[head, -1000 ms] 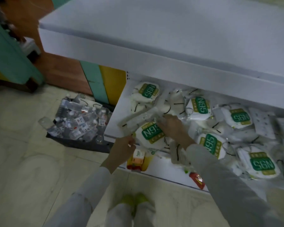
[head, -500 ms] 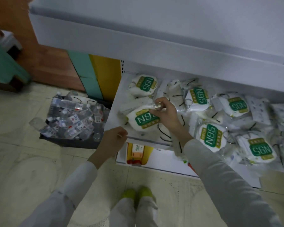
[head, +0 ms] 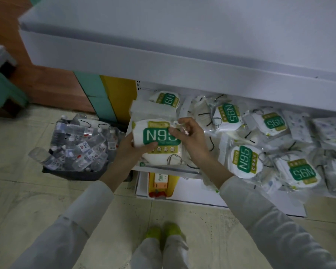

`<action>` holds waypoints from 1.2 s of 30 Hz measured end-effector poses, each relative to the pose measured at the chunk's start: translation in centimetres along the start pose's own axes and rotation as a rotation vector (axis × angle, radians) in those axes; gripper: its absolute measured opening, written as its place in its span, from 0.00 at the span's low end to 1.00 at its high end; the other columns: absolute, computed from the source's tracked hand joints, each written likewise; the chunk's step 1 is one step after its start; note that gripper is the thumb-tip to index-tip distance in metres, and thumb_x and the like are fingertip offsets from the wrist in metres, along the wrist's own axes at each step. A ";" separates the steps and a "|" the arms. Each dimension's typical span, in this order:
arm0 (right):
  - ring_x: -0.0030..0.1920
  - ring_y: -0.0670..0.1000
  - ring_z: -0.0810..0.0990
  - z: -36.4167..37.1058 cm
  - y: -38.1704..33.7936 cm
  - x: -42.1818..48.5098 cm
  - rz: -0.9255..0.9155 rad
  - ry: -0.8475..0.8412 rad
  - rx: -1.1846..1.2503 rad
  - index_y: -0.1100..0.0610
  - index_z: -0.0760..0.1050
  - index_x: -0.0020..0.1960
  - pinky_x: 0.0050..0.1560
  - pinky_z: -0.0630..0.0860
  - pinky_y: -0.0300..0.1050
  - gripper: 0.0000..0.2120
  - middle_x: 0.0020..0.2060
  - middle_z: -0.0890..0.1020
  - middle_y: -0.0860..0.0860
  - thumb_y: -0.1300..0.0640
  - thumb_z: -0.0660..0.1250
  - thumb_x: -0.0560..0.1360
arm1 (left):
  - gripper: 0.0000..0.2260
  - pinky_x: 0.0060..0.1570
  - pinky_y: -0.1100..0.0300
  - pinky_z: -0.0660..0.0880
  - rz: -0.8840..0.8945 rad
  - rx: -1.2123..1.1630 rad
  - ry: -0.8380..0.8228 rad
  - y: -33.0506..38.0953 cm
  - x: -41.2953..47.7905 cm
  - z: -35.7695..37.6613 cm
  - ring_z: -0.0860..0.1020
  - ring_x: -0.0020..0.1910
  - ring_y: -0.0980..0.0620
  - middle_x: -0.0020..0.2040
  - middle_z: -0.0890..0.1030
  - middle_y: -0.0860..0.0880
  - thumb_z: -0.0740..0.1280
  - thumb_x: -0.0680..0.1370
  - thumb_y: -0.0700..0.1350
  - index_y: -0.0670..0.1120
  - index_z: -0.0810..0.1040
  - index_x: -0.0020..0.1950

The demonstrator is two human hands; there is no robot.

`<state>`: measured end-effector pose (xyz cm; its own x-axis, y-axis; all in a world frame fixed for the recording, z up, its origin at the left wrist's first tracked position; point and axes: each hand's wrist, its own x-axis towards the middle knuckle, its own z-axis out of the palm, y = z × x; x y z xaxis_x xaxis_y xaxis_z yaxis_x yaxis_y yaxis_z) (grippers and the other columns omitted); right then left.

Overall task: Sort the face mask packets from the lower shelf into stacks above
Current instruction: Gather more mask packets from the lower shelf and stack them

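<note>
White plastic N95 mask packet with a green label (head: pixel 159 139) sits at frame centre, the left hand (head: pixel 133 145) gripping its left edge, the right hand (head: pixel 189 135) pinching its top right corner, above the white lower shelf (head: pixel 184 169).

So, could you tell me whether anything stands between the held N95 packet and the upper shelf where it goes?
Nothing visible does. The left hand and right hand hold the N95 packet at the front of the lower shelf, seemingly out from under the upper shelf, so lifting it should be unobstructed.
</note>
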<state>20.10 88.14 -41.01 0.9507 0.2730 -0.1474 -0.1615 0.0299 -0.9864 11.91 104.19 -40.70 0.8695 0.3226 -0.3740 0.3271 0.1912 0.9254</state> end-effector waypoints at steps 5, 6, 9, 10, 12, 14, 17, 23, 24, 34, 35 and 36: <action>0.52 0.51 0.78 -0.3 2.5 3.9 0.222 0.162 -0.311 0.55 0.73 0.61 0.46 0.73 0.37 0.14 0.48 0.80 0.50 0.51 0.65 0.78 | 0.15 0.37 0.68 0.78 0.043 0.037 0.196 -0.8 0.0 -2.7 0.79 0.44 0.59 0.49 0.81 0.50 0.72 0.71 0.35 0.46 0.77 0.56; 0.58 0.54 0.76 -0.6 3.1 5.3 0.293 0.221 -0.390 0.58 0.70 0.65 0.52 0.73 0.40 0.19 0.55 0.78 0.53 0.49 0.64 0.78 | 0.15 0.39 0.66 0.79 0.059 0.039 0.225 -0.9 0.0 -3.4 0.80 0.45 0.59 0.48 0.82 0.51 0.72 0.71 0.36 0.47 0.77 0.55; 0.65 0.58 0.71 -0.6 4.0 8.9 0.421 0.302 -0.477 0.63 0.62 0.71 0.63 0.71 0.48 0.34 0.66 0.72 0.58 0.43 0.65 0.75 | 0.15 0.43 0.61 0.80 0.111 0.032 0.271 -0.9 0.0 -5.4 0.81 0.46 0.58 0.47 0.82 0.55 0.72 0.71 0.36 0.53 0.77 0.51; 0.65 0.58 0.72 -0.2 4.3 9.8 0.433 0.320 -0.452 0.63 0.62 0.72 0.63 0.71 0.49 0.36 0.66 0.72 0.58 0.42 0.68 0.73 | 0.15 0.43 0.61 0.80 0.131 0.029 0.274 -0.6 0.1 -5.8 0.81 0.46 0.58 0.47 0.82 0.56 0.72 0.71 0.36 0.54 0.77 0.51; 0.64 0.56 0.73 0.9 4.7 11.1 0.443 0.348 -0.401 0.62 0.65 0.70 0.59 0.72 0.44 0.35 0.65 0.74 0.55 0.44 0.70 0.72 | 0.16 0.43 0.61 0.80 0.162 0.051 0.273 -0.4 0.2 -6.6 0.82 0.46 0.59 0.49 0.82 0.55 0.71 0.72 0.36 0.54 0.77 0.52; 0.62 0.54 0.75 1.6 5.4 12.1 0.427 0.358 -0.392 0.62 0.69 0.67 0.49 0.70 0.36 0.30 0.61 0.76 0.53 0.47 0.71 0.72 | 0.15 0.44 0.59 0.79 0.158 0.058 0.289 -0.3 0.3 -7.0 0.81 0.47 0.58 0.50 0.82 0.52 0.71 0.72 0.37 0.51 0.77 0.55; 0.60 0.52 0.75 2.0 5.4 13.0 0.443 0.421 -0.373 0.62 0.70 0.66 0.39 0.66 0.28 0.25 0.58 0.76 0.50 0.51 0.70 0.74 | 0.14 0.42 0.62 0.78 0.150 0.055 0.312 -0.3 0.5 -7.5 0.81 0.42 0.62 0.47 0.82 0.55 0.71 0.72 0.37 0.55 0.76 0.51; 0.49 0.53 0.79 1.0 3.5 12.3 0.366 0.469 0.041 0.59 0.76 0.56 0.54 0.78 0.49 0.17 0.50 0.81 0.54 0.60 0.71 0.68 | 0.15 0.42 0.60 0.77 0.142 0.038 0.369 -0.2 1.0 -8.1 0.81 0.47 0.56 0.48 0.82 0.55 0.72 0.72 0.39 0.48 0.76 0.57; 0.47 0.53 0.78 0.4 2.9 12.1 0.339 0.446 0.122 0.58 0.76 0.55 0.52 0.78 0.49 0.14 0.47 0.80 0.54 0.62 0.70 0.70 | 0.16 0.41 0.61 0.77 0.146 0.040 0.372 -0.2 1.0 -7.9 0.80 0.47 0.57 0.48 0.81 0.55 0.72 0.72 0.39 0.48 0.75 0.58; 0.31 0.46 0.73 -6.1 -4.2 6.6 0.124 0.226 0.125 0.55 0.70 0.39 0.29 0.71 0.36 0.12 0.27 0.77 0.46 0.69 0.58 0.76 | 0.18 0.36 0.71 0.77 0.162 0.052 0.292 -0.2 0.1 -5.2 0.81 0.41 0.65 0.48 0.81 0.52 0.71 0.73 0.35 0.42 0.74 0.61; 0.29 0.46 0.72 -6.4 -5.0 5.8 0.114 0.185 0.107 0.55 0.69 0.39 0.26 0.68 0.36 0.10 0.26 0.76 0.47 0.67 0.59 0.75 | 0.18 0.36 0.71 0.77 0.156 0.044 0.283 -0.1 0.0 -4.8 0.81 0.40 0.65 0.48 0.80 0.53 0.70 0.73 0.35 0.43 0.74 0.62; 0.29 0.46 0.71 -6.7 -5.8 5.0 0.112 0.140 0.084 0.56 0.70 0.39 0.27 0.67 0.36 0.07 0.28 0.75 0.49 0.66 0.62 0.73 | 0.17 0.35 0.71 0.76 0.146 0.033 0.274 0.0 -0.2 -4.3 0.81 0.40 0.65 0.47 0.80 0.54 0.69 0.74 0.35 0.43 0.74 0.61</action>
<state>27.59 82.89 -36.52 0.9522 0.1427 -0.2700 -0.2839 0.0883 -0.9548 10.15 108.13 -40.92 0.7777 0.5830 -0.2352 0.2216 0.0959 0.9704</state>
